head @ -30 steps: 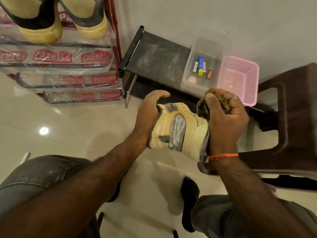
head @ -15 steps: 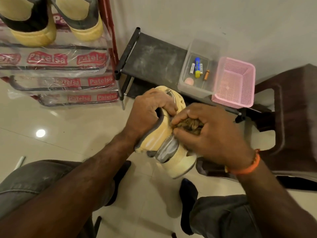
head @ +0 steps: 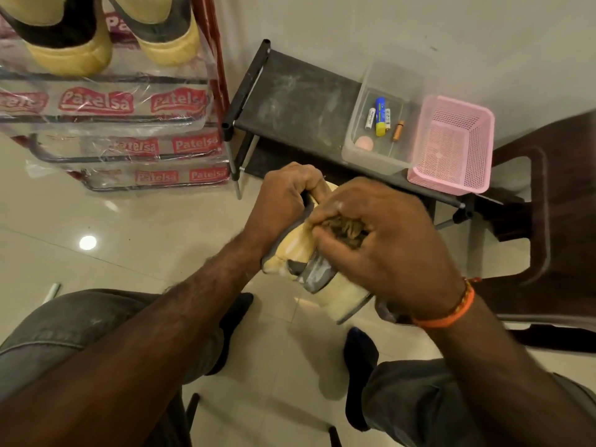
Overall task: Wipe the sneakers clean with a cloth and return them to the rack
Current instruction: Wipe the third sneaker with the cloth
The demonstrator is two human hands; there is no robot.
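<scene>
The yellow sneaker (head: 309, 269) is up in the air over the floor tiles, between the knees. Left hand (head: 283, 201) grips it around the collar, fingers curled over the edge. Right hand (head: 387, 246) has a brownish cloth (head: 345, 229) bunched in its curled fingers, pressed onto the shoe's upper. Two more sneakers (head: 106, 30) sit on the plastic-wrapped rack (head: 106, 104) top left, and there's a pink basket (head: 451, 146) on the black shelf (head: 300, 101) behind.

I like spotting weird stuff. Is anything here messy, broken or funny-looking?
A little. The black low shelf has pale dusty smears across its top. The rack is wrapped in crinkled plastic still. Loose batteries lie in the clear box. The sneaker being wiped looks fine.
</scene>
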